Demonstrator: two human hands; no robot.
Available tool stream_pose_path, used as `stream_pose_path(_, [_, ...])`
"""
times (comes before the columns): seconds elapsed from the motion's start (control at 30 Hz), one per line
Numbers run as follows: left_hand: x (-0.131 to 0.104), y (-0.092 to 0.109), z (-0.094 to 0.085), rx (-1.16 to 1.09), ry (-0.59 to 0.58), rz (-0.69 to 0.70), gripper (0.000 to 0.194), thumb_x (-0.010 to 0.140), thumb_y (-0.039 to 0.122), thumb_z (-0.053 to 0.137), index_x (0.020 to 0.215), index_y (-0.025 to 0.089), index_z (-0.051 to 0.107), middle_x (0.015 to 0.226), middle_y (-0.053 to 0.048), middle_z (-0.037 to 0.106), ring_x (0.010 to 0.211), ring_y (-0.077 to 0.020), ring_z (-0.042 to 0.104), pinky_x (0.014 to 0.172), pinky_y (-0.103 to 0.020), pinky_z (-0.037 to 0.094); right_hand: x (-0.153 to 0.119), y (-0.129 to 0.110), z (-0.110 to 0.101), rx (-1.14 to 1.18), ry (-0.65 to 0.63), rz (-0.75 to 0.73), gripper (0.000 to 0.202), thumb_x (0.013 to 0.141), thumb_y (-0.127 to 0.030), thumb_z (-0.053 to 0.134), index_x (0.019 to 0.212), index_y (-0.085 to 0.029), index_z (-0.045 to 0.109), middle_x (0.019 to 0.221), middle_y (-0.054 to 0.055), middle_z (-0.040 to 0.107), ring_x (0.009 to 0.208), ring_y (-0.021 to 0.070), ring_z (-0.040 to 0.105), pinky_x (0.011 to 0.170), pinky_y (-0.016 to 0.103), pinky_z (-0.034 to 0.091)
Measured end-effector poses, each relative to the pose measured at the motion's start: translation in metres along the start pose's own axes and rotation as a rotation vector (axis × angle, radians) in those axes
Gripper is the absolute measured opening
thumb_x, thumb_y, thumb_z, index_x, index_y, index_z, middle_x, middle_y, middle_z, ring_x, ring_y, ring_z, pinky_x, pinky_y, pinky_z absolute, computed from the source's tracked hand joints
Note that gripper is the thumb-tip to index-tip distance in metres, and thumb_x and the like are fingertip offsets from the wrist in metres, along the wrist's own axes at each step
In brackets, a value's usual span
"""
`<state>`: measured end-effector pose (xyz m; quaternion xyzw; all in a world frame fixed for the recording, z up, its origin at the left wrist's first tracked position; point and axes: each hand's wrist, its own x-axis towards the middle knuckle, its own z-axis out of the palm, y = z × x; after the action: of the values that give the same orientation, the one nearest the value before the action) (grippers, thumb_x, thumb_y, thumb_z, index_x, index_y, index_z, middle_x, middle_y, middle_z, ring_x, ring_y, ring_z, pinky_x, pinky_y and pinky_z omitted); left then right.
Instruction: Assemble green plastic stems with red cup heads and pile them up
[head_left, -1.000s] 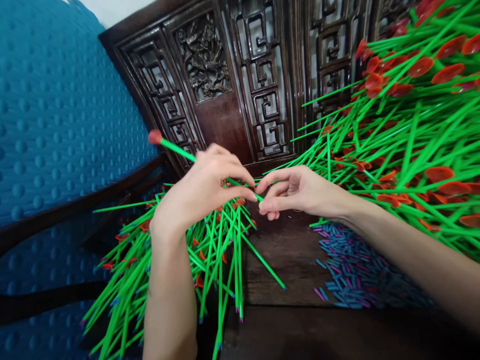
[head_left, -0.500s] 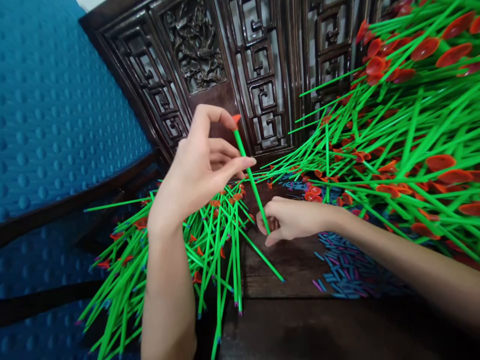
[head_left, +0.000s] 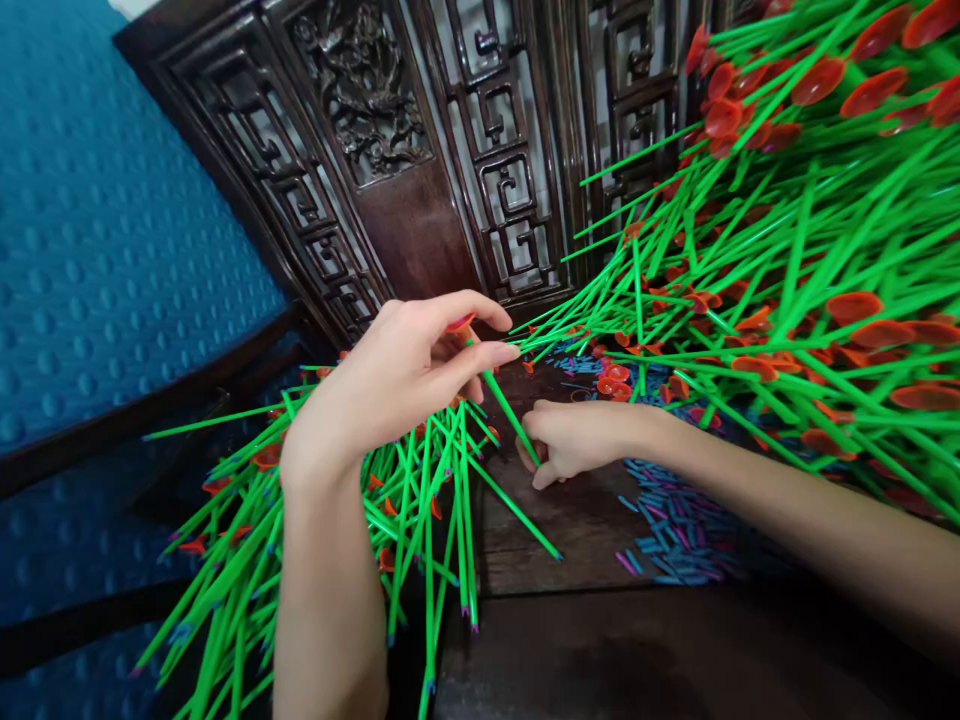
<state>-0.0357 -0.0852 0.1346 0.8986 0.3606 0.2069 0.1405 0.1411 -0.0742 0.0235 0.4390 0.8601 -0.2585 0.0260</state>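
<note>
A green stick [head_left: 504, 398] with a red cup at its upper end slants down between my two hands. Around its upper part, just below the red cup [head_left: 460, 324], are the curled thumb and fingers of my left hand [head_left: 420, 365]. My right hand [head_left: 574, 440] pinches the lower end, low over the dark wood; its fingertips hide the very tip. Below my left hand lies a loose pile of similar green sticks [head_left: 427, 490], several with blue or purple tips.
A large heap of green sticks with red cups [head_left: 810, 300] fills the right side. Small blue and purple pieces [head_left: 675, 530] lie beneath my right forearm. Behind stands a carved dark wood panel [head_left: 420, 230], with a blue bumpy cover [head_left: 112, 250] at the left.
My left hand has moved down along the stick, and its thumb and forefinger have come closer together near the red cup. My right hand stays at the lower end. The view has shifted slightly.
</note>
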Motion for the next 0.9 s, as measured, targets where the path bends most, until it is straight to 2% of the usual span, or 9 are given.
stream_pose_path(0.1, [-0.001,0.004,-0.001,0.016,-0.047,-0.056,0.018,0.092,0.032,0.059,0.104,0.020,0.066,0.069,0.003,0.069,0.058,-0.0103,0.067,0.055,-0.019,0.048,-0.002,-0.001,-0.005,0.069,0.007,-0.048,0.014,0.083,-0.025,0.075,0.081,-0.011,0.071,0.064,-0.001,0.059,0.058,0.0128,0.055,0.053,0.023,0.039])
stream_pose_path(0.2, [-0.001,0.004,0.000,0.024,-0.043,-0.078,0.016,0.092,0.032,0.058,0.102,0.021,0.065,0.068,0.003,0.068,0.060,-0.0116,0.067,0.057,-0.020,0.048,-0.001,-0.003,-0.004,0.078,0.016,-0.020,0.011,0.082,-0.019,0.075,0.078,-0.010,0.069,0.062,-0.002,0.058,0.057,0.0123,0.055,0.052,0.023,0.039])
stream_pose_path(0.3, [0.000,0.005,0.005,0.045,-0.010,-0.087,0.015,0.092,0.033,0.057,0.099,0.021,0.063,0.065,0.004,0.067,0.060,-0.0122,0.067,0.059,-0.022,0.048,0.001,-0.003,0.001,0.106,-0.003,0.027,0.011,0.081,-0.017,0.074,0.084,-0.009,0.068,0.071,0.000,0.060,0.059,0.0119,0.057,0.051,0.022,0.040])
stream_pose_path(0.47, [0.002,0.008,0.010,0.098,0.026,-0.065,0.014,0.093,0.034,0.058,0.095,0.021,0.063,0.060,0.005,0.064,0.056,-0.0120,0.064,0.063,-0.023,0.048,0.000,-0.006,0.002,0.050,0.063,0.094,0.023,0.078,-0.019,0.078,0.095,-0.008,0.066,0.100,0.007,0.060,0.060,0.0091,0.056,0.051,0.022,0.039])
stream_pose_path(0.57, [0.003,0.005,0.010,0.094,0.013,-0.041,0.018,0.091,0.035,0.060,0.104,0.022,0.063,0.063,0.005,0.065,0.056,-0.0129,0.064,0.062,-0.024,0.048,-0.001,-0.006,0.001,0.050,0.045,0.105,0.021,0.080,-0.019,0.076,0.095,-0.008,0.067,0.095,0.006,0.061,0.059,0.0091,0.055,0.051,0.022,0.038])
stream_pose_path(0.63, [0.003,0.001,0.009,0.122,0.003,-0.018,0.032,0.089,0.036,0.064,0.118,0.023,0.060,0.069,0.004,0.067,0.058,-0.0142,0.064,0.062,-0.026,0.049,-0.001,-0.004,0.001,0.075,0.031,0.065,0.016,0.082,-0.018,0.075,0.093,-0.008,0.068,0.084,0.003,0.061,0.059,0.0096,0.055,0.051,0.021,0.038])
stream_pose_path(0.77, [0.004,-0.002,0.010,0.075,0.051,0.014,0.061,0.086,0.029,0.068,0.141,0.024,0.040,0.078,0.002,0.069,0.067,-0.0166,0.067,0.063,-0.027,0.051,0.000,-0.002,0.000,0.037,0.070,-0.013,0.019,0.084,-0.026,0.075,0.085,-0.007,0.071,0.071,0.002,0.063,0.057,0.0104,0.054,0.052,0.023,0.038])
stream_pose_path(0.83, [0.005,-0.001,0.011,-0.012,0.144,0.008,0.063,0.088,0.029,0.066,0.142,0.025,0.032,0.076,0.003,0.068,0.064,-0.0150,0.066,0.060,-0.025,0.050,-0.004,-0.006,-0.004,0.146,0.009,-0.119,0.024,0.087,-0.031,0.072,0.085,-0.008,0.072,0.067,0.002,0.065,0.059,0.0115,0.057,0.054,0.023,0.040])
stream_pose_path(0.9, [0.005,-0.001,0.011,-0.060,0.287,-0.002,0.056,0.091,0.032,0.062,0.138,0.025,0.032,0.073,0.005,0.066,0.057,-0.0119,0.062,0.055,-0.022,0.048,-0.010,-0.012,-0.010,0.327,-0.080,-0.263,0.028,0.088,-0.037,0.072,0.089,-0.009,0.072,0.068,0.001,0.069,0.063,0.0123,0.062,0.058,0.022,0.043])
